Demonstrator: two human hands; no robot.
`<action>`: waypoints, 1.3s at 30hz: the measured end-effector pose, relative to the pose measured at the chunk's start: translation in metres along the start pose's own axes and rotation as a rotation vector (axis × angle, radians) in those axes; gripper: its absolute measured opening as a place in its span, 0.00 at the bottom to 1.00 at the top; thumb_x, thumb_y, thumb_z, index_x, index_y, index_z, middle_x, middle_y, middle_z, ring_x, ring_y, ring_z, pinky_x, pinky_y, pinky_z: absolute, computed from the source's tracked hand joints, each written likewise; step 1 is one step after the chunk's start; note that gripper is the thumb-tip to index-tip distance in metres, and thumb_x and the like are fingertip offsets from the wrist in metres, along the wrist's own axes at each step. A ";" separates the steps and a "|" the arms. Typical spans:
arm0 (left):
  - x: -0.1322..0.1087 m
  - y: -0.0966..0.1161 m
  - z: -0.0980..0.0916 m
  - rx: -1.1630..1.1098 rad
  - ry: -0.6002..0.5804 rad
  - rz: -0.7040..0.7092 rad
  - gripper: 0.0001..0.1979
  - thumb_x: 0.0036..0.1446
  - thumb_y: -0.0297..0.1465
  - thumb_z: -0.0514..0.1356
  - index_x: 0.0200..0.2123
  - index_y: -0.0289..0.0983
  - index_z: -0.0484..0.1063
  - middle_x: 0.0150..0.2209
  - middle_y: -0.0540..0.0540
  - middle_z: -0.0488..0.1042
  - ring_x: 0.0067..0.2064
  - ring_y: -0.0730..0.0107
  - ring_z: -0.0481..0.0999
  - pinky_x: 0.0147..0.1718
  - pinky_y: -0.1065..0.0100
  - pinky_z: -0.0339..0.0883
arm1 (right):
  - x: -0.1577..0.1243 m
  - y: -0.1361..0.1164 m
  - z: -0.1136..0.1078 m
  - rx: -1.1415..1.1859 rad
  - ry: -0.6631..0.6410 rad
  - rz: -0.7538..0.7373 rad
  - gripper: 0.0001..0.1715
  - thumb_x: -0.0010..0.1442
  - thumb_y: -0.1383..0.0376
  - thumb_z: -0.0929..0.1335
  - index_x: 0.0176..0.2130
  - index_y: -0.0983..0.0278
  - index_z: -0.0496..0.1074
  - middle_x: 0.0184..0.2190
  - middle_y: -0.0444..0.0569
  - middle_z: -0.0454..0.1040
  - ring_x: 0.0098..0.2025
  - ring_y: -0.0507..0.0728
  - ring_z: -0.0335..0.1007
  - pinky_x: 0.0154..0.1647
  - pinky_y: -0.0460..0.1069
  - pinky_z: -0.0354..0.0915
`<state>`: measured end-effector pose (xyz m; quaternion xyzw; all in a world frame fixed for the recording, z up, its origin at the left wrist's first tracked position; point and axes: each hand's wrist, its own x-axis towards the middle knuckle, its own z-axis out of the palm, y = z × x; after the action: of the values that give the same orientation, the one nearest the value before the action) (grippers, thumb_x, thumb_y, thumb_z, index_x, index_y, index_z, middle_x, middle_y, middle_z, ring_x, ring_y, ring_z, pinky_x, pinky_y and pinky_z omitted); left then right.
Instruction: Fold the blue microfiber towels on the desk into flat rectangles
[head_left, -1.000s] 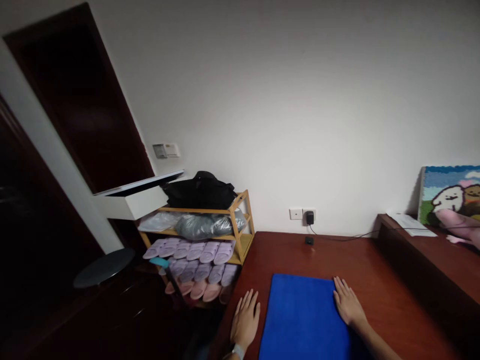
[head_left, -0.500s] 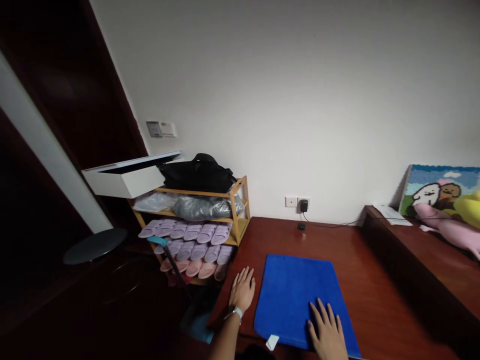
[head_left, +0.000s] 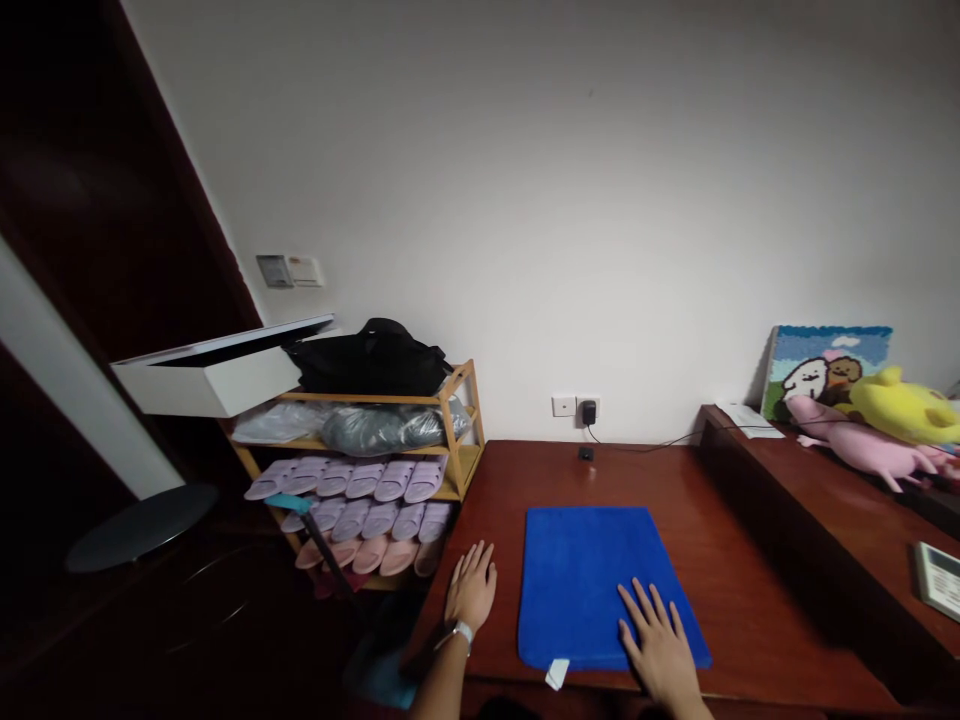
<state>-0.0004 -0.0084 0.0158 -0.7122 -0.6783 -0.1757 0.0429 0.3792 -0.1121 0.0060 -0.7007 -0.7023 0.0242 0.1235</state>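
A blue cloth (head_left: 577, 570), rectangular and laid flat, covers part of the reddish-brown wooden table (head_left: 510, 475). A small white tag (head_left: 557, 673) sticks out from its near edge. My right hand (head_left: 658, 640) rests palm down on the cloth's near right part, fingers spread. To the left of the cloth, my left hand (head_left: 472, 588) lies flat on the bare wood near the table's left edge, apart from the cloth. A watch with a light band (head_left: 463, 632) circles my left wrist. Neither hand holds anything.
A wooden shoe rack (head_left: 457, 430) with several slippers (head_left: 365, 480) and a black bag (head_left: 371, 358) stands left of the table. A charger (head_left: 589, 411) is plugged into the wall. Plush toys (head_left: 900, 405) and a calculator (head_left: 941, 580) lie on the raised ledge at right.
The view has turned right, bringing the calculator and more of the plush toys into sight. My hands keep nearly the same places: right on the cloth, left on the table.
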 end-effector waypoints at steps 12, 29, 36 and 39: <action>0.000 0.003 -0.003 -0.017 0.010 0.003 0.25 0.68 0.32 0.49 0.65 0.40 0.68 0.68 0.42 0.67 0.69 0.60 0.63 0.68 0.53 0.55 | -0.032 0.090 -0.018 0.009 -0.070 0.021 0.37 0.68 0.41 0.55 0.71 0.44 0.53 0.74 0.37 0.51 0.76 0.63 0.42 0.75 0.68 0.41; -0.001 -0.005 0.005 -0.019 0.017 -0.004 0.25 0.68 0.32 0.48 0.65 0.39 0.68 0.68 0.43 0.67 0.69 0.59 0.65 0.68 0.52 0.57 | 0.041 -0.016 -0.008 -0.026 -0.080 0.131 0.37 0.68 0.39 0.55 0.71 0.41 0.51 0.75 0.38 0.48 0.76 0.70 0.36 0.70 0.78 0.34; 0.001 -0.008 0.007 -0.017 0.015 0.013 0.25 0.68 0.34 0.48 0.65 0.40 0.68 0.68 0.44 0.67 0.69 0.59 0.65 0.68 0.52 0.58 | 0.090 0.020 -0.012 -0.029 -0.112 0.164 0.37 0.67 0.39 0.54 0.71 0.39 0.48 0.75 0.37 0.46 0.76 0.68 0.35 0.71 0.76 0.36; 0.001 -0.010 0.009 -0.012 0.027 0.012 0.25 0.68 0.35 0.47 0.65 0.42 0.68 0.68 0.46 0.67 0.69 0.60 0.65 0.68 0.52 0.59 | 0.119 0.040 -0.013 -0.041 -0.135 0.187 0.38 0.68 0.39 0.53 0.72 0.40 0.46 0.76 0.36 0.44 0.77 0.67 0.33 0.71 0.75 0.34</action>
<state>-0.0083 -0.0038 0.0056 -0.7140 -0.6723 -0.1891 0.0492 0.4222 0.0041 0.0265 -0.7624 -0.6408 0.0685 0.0588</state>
